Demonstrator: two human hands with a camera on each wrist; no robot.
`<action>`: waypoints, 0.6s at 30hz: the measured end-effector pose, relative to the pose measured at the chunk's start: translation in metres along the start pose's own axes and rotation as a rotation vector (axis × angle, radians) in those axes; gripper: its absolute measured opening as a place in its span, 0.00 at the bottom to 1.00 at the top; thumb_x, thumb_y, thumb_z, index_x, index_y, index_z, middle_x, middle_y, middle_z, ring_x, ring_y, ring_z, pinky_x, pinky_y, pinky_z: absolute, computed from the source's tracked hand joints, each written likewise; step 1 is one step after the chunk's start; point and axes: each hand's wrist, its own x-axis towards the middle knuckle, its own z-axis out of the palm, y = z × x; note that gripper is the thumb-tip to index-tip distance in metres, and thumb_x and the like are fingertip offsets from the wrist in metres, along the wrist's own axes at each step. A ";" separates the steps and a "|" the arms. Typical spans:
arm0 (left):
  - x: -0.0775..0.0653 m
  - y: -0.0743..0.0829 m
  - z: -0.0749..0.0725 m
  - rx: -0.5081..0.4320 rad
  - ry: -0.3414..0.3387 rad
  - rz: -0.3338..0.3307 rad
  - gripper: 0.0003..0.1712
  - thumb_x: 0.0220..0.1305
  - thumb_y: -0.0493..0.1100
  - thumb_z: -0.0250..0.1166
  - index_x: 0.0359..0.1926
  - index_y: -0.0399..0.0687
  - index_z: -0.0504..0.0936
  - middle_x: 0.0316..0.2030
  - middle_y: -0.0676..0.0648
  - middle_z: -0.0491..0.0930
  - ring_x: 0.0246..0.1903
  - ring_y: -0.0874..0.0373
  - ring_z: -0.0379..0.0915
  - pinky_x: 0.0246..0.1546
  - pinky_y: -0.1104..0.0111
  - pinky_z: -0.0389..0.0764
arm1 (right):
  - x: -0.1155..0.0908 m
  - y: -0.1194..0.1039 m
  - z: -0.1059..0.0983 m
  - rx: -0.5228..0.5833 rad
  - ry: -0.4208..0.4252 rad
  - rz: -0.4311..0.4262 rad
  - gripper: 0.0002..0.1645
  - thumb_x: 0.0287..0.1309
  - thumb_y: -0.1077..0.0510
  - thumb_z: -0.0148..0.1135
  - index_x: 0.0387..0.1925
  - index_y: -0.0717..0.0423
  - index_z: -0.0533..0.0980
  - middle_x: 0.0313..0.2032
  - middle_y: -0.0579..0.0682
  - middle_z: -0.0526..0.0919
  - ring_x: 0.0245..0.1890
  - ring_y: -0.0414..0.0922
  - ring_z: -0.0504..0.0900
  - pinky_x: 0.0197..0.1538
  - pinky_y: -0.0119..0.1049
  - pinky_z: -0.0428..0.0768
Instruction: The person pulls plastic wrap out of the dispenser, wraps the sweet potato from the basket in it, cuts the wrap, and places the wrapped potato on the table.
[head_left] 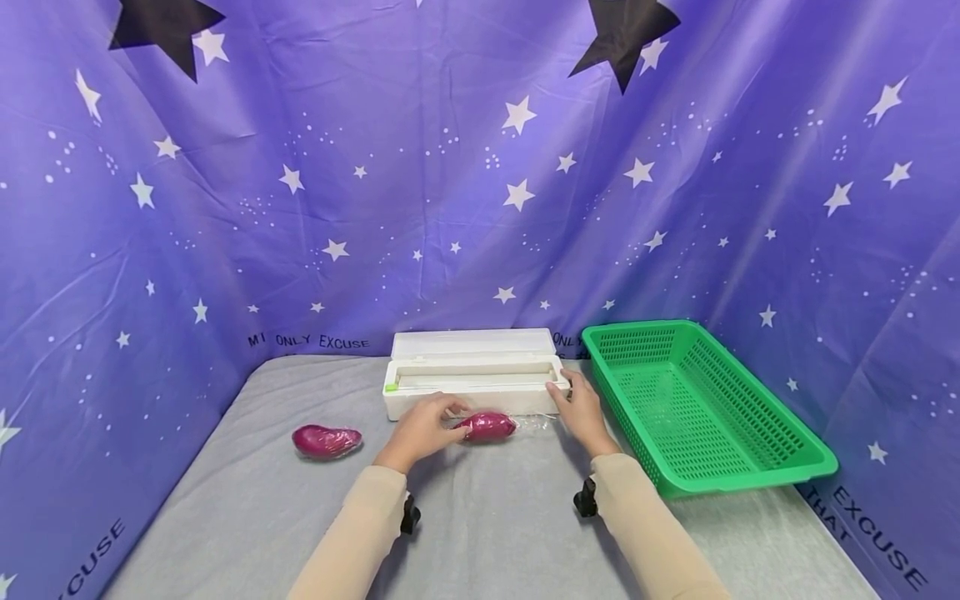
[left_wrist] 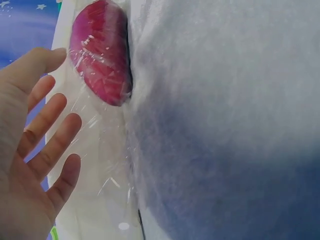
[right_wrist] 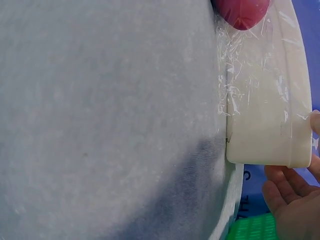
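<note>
A reddish-purple oblong vegetable (head_left: 489, 427), like a sweet potato, lies in clear cling film against the front of a white cling film box (head_left: 450, 402). My left hand (head_left: 431, 429) is over the film at the vegetable's left end. In the left wrist view its fingers (left_wrist: 52, 145) are spread and loosely bent, the thumb close beside the vegetable (left_wrist: 102, 52); contact is unclear. My right hand (head_left: 583, 410) holds the box's right end, thumb on the front top edge, fingers (right_wrist: 282, 187) around the end. Film stretches from the vegetable along the box front (right_wrist: 260, 115).
A second reddish-purple vegetable (head_left: 326, 442), wrapped in film, lies at the left on the grey cloth (head_left: 247, 500). The box's lid (head_left: 472, 342) stands raised at the back. A green plastic basket (head_left: 738, 483) stands at the right, beside my right hand. A starry curtain (head_left: 420, 167) surrounds the table.
</note>
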 end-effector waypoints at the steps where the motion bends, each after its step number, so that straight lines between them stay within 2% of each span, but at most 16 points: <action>1: 0.000 0.000 -0.002 -0.008 0.009 -0.011 0.19 0.56 0.49 0.76 0.48 0.53 0.85 0.42 0.52 0.84 0.41 0.56 0.81 0.44 0.61 0.81 | 0.000 0.000 0.000 -0.001 -0.001 0.003 0.32 0.71 0.51 0.60 0.67 0.67 0.67 0.65 0.69 0.69 0.61 0.64 0.72 0.65 0.58 0.67; 7: -0.002 -0.008 -0.010 0.017 0.084 -0.049 0.16 0.57 0.47 0.76 0.47 0.55 0.85 0.39 0.54 0.83 0.37 0.59 0.80 0.41 0.64 0.81 | 0.001 0.000 0.000 -0.004 -0.012 0.014 0.33 0.71 0.50 0.60 0.67 0.66 0.66 0.65 0.70 0.68 0.63 0.65 0.70 0.66 0.58 0.66; 11: -0.004 -0.012 -0.018 0.027 0.158 -0.086 0.14 0.58 0.47 0.75 0.45 0.55 0.86 0.39 0.54 0.83 0.37 0.58 0.81 0.40 0.61 0.81 | 0.001 0.000 -0.001 0.001 -0.024 0.018 0.33 0.71 0.50 0.59 0.68 0.66 0.66 0.66 0.70 0.67 0.63 0.65 0.70 0.67 0.58 0.66; 14: -0.005 -0.016 -0.025 0.035 0.265 -0.103 0.12 0.59 0.46 0.74 0.44 0.53 0.86 0.38 0.51 0.83 0.38 0.54 0.80 0.41 0.58 0.81 | 0.002 0.000 -0.001 0.006 -0.031 0.026 0.34 0.71 0.49 0.59 0.68 0.66 0.65 0.67 0.69 0.66 0.64 0.64 0.69 0.67 0.58 0.65; 18: -0.004 -0.023 -0.031 0.047 0.453 -0.116 0.14 0.56 0.42 0.75 0.43 0.47 0.85 0.38 0.45 0.81 0.39 0.48 0.76 0.42 0.55 0.78 | 0.002 0.000 0.000 0.010 -0.029 0.036 0.35 0.71 0.48 0.59 0.69 0.66 0.65 0.67 0.69 0.66 0.65 0.64 0.67 0.68 0.58 0.63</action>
